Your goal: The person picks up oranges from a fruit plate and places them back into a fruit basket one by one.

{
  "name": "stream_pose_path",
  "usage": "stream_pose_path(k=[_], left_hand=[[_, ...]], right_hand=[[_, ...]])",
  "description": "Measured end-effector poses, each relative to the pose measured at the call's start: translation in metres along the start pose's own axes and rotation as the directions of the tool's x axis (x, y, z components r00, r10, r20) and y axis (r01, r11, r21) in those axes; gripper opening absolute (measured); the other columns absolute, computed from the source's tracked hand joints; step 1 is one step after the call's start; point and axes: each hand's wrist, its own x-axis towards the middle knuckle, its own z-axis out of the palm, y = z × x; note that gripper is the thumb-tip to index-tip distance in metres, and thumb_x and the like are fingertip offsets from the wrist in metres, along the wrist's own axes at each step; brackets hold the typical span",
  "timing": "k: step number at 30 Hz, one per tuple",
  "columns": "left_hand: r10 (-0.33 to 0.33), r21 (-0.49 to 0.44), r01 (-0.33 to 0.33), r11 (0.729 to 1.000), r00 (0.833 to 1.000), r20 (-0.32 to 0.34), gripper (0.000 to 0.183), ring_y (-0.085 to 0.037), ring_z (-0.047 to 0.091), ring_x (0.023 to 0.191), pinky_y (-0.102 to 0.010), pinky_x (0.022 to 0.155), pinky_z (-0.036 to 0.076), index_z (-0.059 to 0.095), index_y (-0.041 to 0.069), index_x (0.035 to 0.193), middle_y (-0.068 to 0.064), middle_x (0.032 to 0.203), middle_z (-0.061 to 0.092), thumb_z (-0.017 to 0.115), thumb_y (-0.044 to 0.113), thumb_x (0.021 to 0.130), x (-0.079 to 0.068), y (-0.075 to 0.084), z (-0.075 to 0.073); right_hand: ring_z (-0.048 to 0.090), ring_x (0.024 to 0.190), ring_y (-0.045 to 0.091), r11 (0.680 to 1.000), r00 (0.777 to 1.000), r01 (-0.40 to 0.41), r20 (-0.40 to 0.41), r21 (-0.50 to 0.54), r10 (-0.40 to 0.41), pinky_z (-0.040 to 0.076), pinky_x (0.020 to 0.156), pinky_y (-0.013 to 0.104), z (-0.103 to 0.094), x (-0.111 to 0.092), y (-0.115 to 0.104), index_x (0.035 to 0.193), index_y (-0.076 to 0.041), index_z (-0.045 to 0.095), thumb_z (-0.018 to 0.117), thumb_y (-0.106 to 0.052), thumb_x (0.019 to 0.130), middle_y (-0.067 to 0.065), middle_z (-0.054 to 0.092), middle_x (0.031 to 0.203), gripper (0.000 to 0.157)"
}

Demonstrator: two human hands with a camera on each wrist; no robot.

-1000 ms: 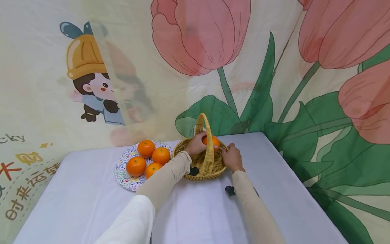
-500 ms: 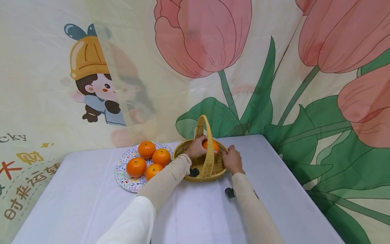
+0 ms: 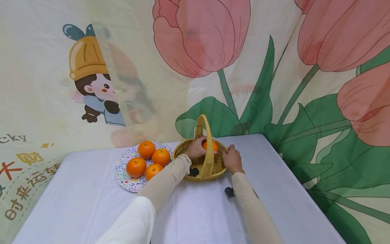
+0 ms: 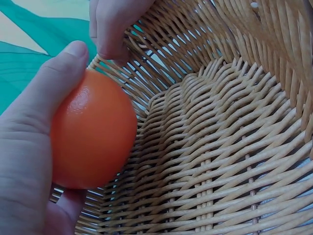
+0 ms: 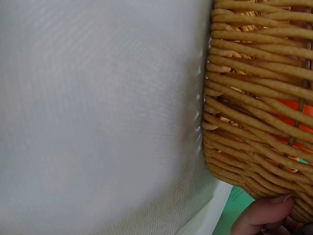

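A wicker basket (image 3: 208,169) with a tall arched handle stands toward the back of the table. My left hand (image 3: 195,148) reaches into it under the handle and grips an orange (image 4: 95,132), thumb on one side and fingers beneath. In the left wrist view the orange is inside the basket near its right end, above the woven floor. My right hand (image 3: 233,158) grips the basket's right rim; in the right wrist view its thumb (image 5: 266,213) presses the outer weave. The orange shows through gaps in the wicker there.
Left of the basket a round patterned plate (image 3: 123,179) holds several oranges (image 3: 136,167). My left forearm passes over the plate's right edge. A white cloth covers the table (image 3: 189,217), and a printed curtain (image 3: 170,101) hangs right behind it.
The left hand and the orange have sunk slightly lower inside the basket. The right hand keeps its hold on the rim, and the oranges on the plate stay put.
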Motion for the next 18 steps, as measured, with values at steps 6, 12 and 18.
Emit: stream_pose_path(k=[6, 12, 18], left_hand=[[-0.018, 0.029, 0.017, 0.999, 1.0, 0.014, 0.064, -0.016, 0.06, 0.094, -0.031, 0.083, 0.052, 0.056, 0.017, 0.125, -0.001, 0.109, 0.062, 0.086, 0.036, 0.073, -0.0005, 0.0032, -0.0011], [-0.021, 0.046, 0.02, 0.999, 1.0, 0.017, 0.064, -0.016, 0.06, 0.095, -0.031, 0.084, 0.051, 0.056, 0.016, 0.127, -0.001, 0.111, 0.062, 0.086, 0.035, 0.074, -0.0024, 0.0044, -0.0004], [-0.013, 0.076, 0.01, 0.997, 0.999, 0.032, 0.062, -0.015, 0.058, 0.096, -0.03, 0.084, 0.051, 0.058, 0.017, 0.129, -0.001, 0.114, 0.06, 0.084, 0.034, 0.075, -0.0042, 0.0057, -0.0007]], right_hand=[[0.057, 0.07, 0.024, 1.0, 1.0, 0.005, -0.009, -0.004, -0.005, 0.046, 0.055, 0.031, -0.0003, 0.0013, -0.0009, 0.109, -0.003, 0.047, 0.047, -0.026, 0.101, 0.016, 0.059, 0.09, 0.025], [0.057, 0.07, 0.024, 1.0, 1.0, -0.009, 0.0, -0.009, 0.009, 0.046, 0.055, 0.03, -0.0002, 0.0006, -0.0012, 0.11, -0.002, 0.047, 0.048, -0.026, 0.101, 0.016, 0.059, 0.09, 0.026], [0.057, 0.07, 0.024, 1.0, 1.0, -0.022, 0.005, -0.009, 0.022, 0.046, 0.055, 0.03, -0.0003, -0.0016, -0.0028, 0.11, -0.002, 0.046, 0.047, -0.027, 0.101, 0.016, 0.058, 0.09, 0.027]])
